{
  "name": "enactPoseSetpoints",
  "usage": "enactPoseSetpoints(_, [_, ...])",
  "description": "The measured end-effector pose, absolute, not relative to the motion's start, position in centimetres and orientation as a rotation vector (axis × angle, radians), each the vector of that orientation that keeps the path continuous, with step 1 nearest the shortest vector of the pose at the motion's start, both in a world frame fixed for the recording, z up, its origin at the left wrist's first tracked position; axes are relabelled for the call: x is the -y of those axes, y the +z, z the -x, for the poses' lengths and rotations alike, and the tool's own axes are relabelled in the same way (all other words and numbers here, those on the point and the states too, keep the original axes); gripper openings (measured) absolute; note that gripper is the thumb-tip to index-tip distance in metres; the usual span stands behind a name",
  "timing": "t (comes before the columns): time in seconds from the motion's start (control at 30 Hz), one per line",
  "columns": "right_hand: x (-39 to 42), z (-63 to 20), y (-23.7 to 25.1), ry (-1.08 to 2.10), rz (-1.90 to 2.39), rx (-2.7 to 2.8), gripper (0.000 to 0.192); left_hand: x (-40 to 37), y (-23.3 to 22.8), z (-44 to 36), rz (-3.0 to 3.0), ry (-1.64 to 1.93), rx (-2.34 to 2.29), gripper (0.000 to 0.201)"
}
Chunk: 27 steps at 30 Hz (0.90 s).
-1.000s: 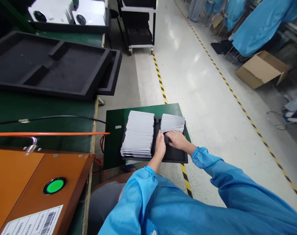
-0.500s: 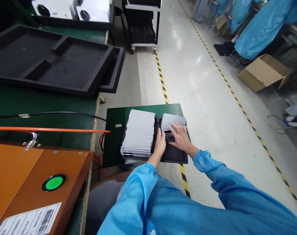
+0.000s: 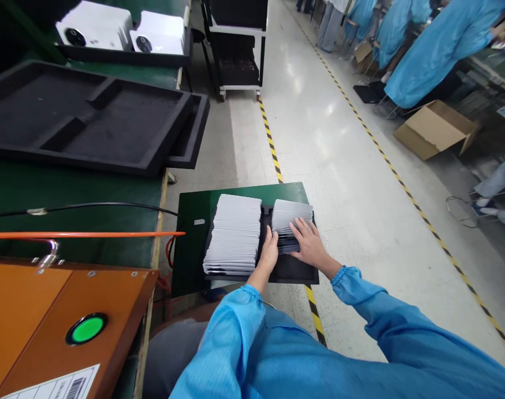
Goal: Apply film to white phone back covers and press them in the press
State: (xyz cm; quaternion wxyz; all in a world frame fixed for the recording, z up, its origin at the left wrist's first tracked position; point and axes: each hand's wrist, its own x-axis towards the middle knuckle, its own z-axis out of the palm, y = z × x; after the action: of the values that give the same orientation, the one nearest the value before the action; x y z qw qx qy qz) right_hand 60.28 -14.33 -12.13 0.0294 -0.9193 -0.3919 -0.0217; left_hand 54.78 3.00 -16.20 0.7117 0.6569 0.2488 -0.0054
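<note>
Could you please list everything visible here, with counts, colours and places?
Flat white cards, left row: one long row, in the black tray.
Flat white cards, right row: one shorter row, same tray.
Shallow black tray: one, on the small green stand.
Large black foam trays: two stacked, green bench, upper left.
White devices with black lenses: two, far left.
Round green button: one, on the orange box.
Brown cardboard box: one, floor right.
People in blue coats: several, upper right.
Left hand: beside the right row.
Right hand: fingers on the right row.
</note>
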Motion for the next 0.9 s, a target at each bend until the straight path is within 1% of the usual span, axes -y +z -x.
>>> enactPoseSetpoints(0.2, [14.6, -60.3, -12.5, -0.138, 2.857, 1.149, 0.091, -2.8, -16.4, -55.8, -1.434, -0.015, -0.574, 0.046])
enactPoseSetpoints(0.37, [14.4, -61.7, -12.5, -0.081, 2.809, 1.097, 0.069, -2.9, -16.3, -55.2, -1.453, -0.008, -0.583, 0.048])
enactPoseSetpoints(0.43, [14.5, -61.9, -12.8, -0.068, 2.773, 1.099, 0.072, -2.5, -16.2, -54.2, -1.463, -0.001, -0.582, 0.052])
enactPoseSetpoints(0.57, [15.7, -62.0, -13.8, -0.101, 2.710, 1.058, 0.093, -1.5, -16.2, -53.1, -1.466, -0.019, -0.565, 0.060])
enactPoseSetpoints(0.7, [17.5, -62.0, -15.4, -0.092, 2.630, 0.799, 0.103, -1.2, -16.0, -53.6, -1.464, -0.048, -0.554, 0.067])
enactPoseSetpoints(0.77, [17.6, -61.5, -16.2, -0.047, 2.571, 0.631, 0.105, -1.2, -15.8, -53.9, -1.470, -0.053, -0.543, 0.071])
enactPoseSetpoints(0.9, [16.3, -59.9, -17.5, -0.076, 2.540, 0.357, 0.099, -1.4, -15.6, -54.1, -1.488, -0.062, -0.504, 0.073])
